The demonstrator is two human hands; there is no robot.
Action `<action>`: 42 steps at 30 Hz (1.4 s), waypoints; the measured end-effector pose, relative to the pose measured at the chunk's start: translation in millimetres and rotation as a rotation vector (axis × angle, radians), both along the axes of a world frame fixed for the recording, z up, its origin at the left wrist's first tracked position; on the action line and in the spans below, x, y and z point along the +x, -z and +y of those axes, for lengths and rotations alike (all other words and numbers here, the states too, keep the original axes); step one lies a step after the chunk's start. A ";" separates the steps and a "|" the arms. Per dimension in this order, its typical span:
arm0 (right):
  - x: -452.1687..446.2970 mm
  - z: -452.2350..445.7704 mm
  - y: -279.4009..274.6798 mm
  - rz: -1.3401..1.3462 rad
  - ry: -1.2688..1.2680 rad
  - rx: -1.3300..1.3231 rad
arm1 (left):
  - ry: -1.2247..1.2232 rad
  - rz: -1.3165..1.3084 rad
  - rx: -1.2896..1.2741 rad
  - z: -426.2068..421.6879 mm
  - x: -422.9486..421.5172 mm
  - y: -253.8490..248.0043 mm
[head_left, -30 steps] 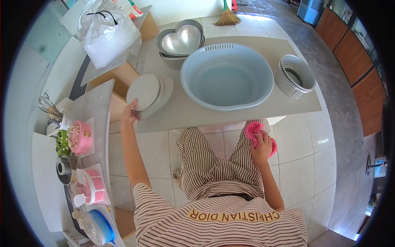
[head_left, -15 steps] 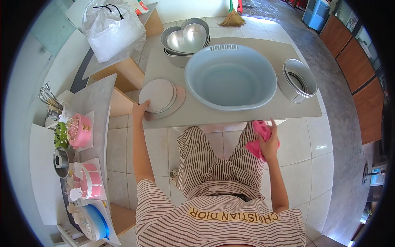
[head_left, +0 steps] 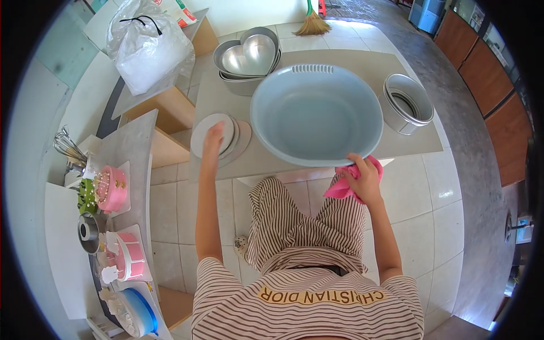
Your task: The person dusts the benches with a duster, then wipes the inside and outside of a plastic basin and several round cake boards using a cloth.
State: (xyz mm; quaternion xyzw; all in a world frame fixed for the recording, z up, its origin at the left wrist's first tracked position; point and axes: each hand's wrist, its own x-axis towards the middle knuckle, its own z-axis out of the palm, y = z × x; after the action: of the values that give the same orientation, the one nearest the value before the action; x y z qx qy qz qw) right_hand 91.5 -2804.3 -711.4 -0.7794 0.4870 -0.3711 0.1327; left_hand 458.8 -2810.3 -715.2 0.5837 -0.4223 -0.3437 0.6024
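A large light-blue plastic basin (head_left: 317, 122) sits on the table in front of me. My right hand (head_left: 364, 180) is closed around a crumpled pink cloth (head_left: 347, 187), with its fingertips at the basin's near rim. My left hand (head_left: 213, 136) is over a stack of flat round discs (head_left: 205, 129) at the table's left side; motion blurs its fingers, and whether they touch the discs is unclear. Nested metal cake pans (head_left: 246, 85), the top one heart-shaped, stand behind the discs. Nested round metal tins (head_left: 405, 105) stand right of the basin.
Decorated cakes, a pink one (head_left: 110, 190), another pink one (head_left: 127, 256) and a blue-white one (head_left: 133, 311), line the left counter (head_left: 133, 170). Whisks (head_left: 69, 148) stand behind them. A plastic bag (head_left: 150, 54) rests at back left, and a broom (head_left: 313, 24) beyond the table (head_left: 345, 56).
My left hand has moved from the discs' left edge to over the stack. My right hand has risen with the cloth to the basin's rim, and the basin's near edge has come closer to me.
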 end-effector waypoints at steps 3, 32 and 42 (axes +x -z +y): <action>-23.3 15.4 16.2 -0.072 -0.127 -0.041 | 0.220 0.239 -0.006 -11.6 -52.2 -14.6; -9.2 -64.5 -2.8 0.367 0.173 -0.189 | 0.212 0.470 0.014 42.4 -138.6 0.7; -21.9 -15.3 19.6 0.897 -0.605 0.454 | 0.183 0.431 0.007 36.7 -130.6 -9.4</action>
State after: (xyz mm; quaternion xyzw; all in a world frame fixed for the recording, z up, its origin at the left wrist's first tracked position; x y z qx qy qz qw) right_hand 69.6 -2819.7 -731.0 -0.9167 0.3187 0.1631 0.1776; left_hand 328.2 -2773.6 -705.8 0.4583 -0.3338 -0.5148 0.6430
